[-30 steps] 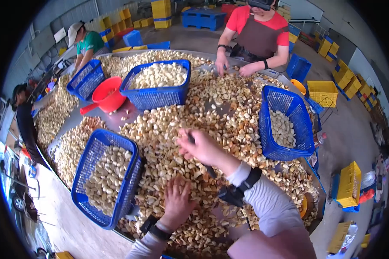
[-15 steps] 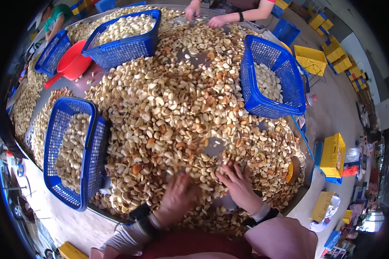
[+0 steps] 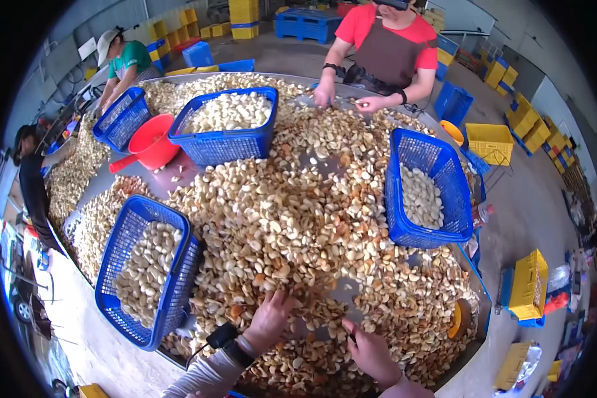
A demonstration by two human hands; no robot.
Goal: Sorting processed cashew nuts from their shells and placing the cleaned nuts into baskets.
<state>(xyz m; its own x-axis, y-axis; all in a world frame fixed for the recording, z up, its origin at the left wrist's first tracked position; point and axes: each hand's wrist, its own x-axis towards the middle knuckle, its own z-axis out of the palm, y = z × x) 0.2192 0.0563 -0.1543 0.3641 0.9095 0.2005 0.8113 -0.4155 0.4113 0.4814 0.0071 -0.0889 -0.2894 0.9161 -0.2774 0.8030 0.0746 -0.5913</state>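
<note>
Loose cream-to-brown oval pieces (image 3: 265, 225), rather like garlic cloves, are heaped across a metal table. My left hand (image 3: 266, 324) lies on the near part of the heap, its fingers stretched forward among the pieces and the tips partly hidden. To its right, my right hand (image 3: 371, 355) rests low over the heap with its pointing finger extended; its other fingers are partly out of sight. Neither hand shows a piece gripped in it. A blue basket (image 3: 191, 262) of pale pieces stands left of my left hand. Another blue basket (image 3: 395, 199), also part-filled, stands beyond my right hand.
A third filled blue basket (image 3: 222, 147) stands farther back, beside a red scoop (image 3: 154, 140) and another blue basket (image 3: 123, 119). An orange round object (image 3: 455, 320) is half buried at right. Across the table, a person in a red shirt (image 3: 423, 69) handles pieces. Yellow crates (image 3: 489, 142) stand beyond.
The view has tilted up, showing more of the far side and the other people. My left hand has moved forward into the heap; my right hand has drawn back toward me.
</note>
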